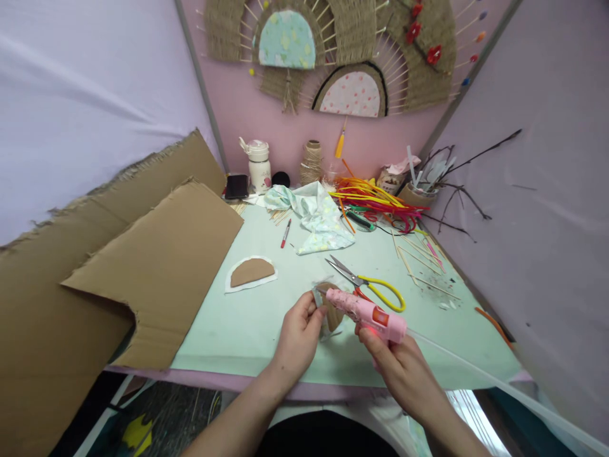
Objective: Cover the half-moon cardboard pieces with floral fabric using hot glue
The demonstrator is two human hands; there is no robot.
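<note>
My right hand (394,362) is wrapped around a pink hot glue gun (366,312), a long clear glue stick trailing from its back end. The gun's nozzle points left, over a small cardboard half-circle (337,316) edged with pale fabric. Fingers of my left hand (302,327) pinch this piece at its left edge, right by the nozzle. Whether the tip touches it I cannot tell. Just beyond the gun lie scissors (385,292) with yellow and red handles, partly hidden. To the left rests another cardboard half-circle (251,271) on a white fabric piece.
Large cardboard sheets (171,254) cover the left side. Patterned fabric (323,219), a red marker (286,233), twine (311,164), a white bottle (259,168) and colourful pipe cleaners (375,193) sit toward the back. Thin sticks (419,263) and a pot of twigs (421,193) are at right.
</note>
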